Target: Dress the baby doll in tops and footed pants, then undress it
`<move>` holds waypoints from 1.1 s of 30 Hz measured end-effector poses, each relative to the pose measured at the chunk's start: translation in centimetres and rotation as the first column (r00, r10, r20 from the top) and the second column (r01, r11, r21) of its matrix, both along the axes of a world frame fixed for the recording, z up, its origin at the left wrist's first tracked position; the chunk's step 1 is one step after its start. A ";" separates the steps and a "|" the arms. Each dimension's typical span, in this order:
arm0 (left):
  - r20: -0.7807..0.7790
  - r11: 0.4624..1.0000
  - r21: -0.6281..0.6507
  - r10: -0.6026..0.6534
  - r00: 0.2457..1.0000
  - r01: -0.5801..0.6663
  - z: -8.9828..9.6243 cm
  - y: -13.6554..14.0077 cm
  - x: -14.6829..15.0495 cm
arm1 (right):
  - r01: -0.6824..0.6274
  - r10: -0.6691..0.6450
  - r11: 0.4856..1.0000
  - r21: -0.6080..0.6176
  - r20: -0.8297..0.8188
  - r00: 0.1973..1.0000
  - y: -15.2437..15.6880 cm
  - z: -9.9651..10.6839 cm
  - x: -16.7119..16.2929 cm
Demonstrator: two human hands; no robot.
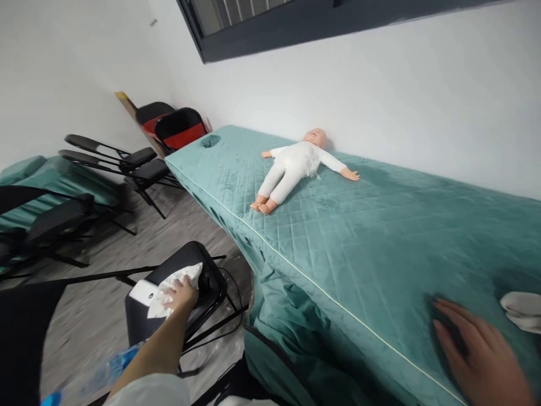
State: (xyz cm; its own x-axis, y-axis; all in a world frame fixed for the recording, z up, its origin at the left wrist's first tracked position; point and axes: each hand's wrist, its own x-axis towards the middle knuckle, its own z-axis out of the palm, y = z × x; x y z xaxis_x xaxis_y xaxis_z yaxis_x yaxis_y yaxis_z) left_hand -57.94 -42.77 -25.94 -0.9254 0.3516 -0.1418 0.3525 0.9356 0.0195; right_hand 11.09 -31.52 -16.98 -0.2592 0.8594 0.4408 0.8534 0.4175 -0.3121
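Observation:
On the seat of a black folding chair (177,268), my left hand (181,296) has its fingers curled over a white tissue pack (169,285). A white phone-like device (143,292) lies partly beneath the pack. My right hand (477,349) is at the near right of the green bed (380,237), slightly blurred, fingers stretched and thumb apart; the dark patch between them looks like shadow. Beside it lies a white sock-like bundle (523,311). Farther off, a baby doll (296,160) in white clothing lies face up, arms spread, with whitish bits on its middle.
A plastic bottle (114,366) shows below my left forearm. More folding chairs (139,163) stand at the left, with a green-covered bed (71,177) behind. A wall (422,96) with a dark window frame borders the bed. The bed has a face hole (210,141) at its far end.

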 end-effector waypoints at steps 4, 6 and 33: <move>-0.248 0.988 0.140 -0.022 0.968 0.059 -1.4 1.3 3.0 | -0.043 0.042 0.999 0.015 0.015 0.999 -0.6 2.0 -3.2; -0.316 0.950 0.229 -0.135 0.939 0.213 -1.2 2.1 5.6 | -0.034 0.034 0.999 0.003 -0.025 0.999 -1.3 2.2 -4.4; 0.698 0.498 0.416 -0.712 0.084 0.761 11.6 -4.2 22.6 | -0.350 0.381 0.736 -0.580 -0.073 0.922 -22.6 -7.0 -10.2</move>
State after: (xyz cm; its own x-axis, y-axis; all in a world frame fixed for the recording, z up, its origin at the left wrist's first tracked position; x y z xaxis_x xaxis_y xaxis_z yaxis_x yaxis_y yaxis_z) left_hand -35.37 -46.98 -14.30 0.2810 0.7631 -0.5820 0.7290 0.2247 0.6466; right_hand 0.86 -54.11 -24.00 -0.6137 0.7801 -0.1219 0.6926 0.4577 -0.5576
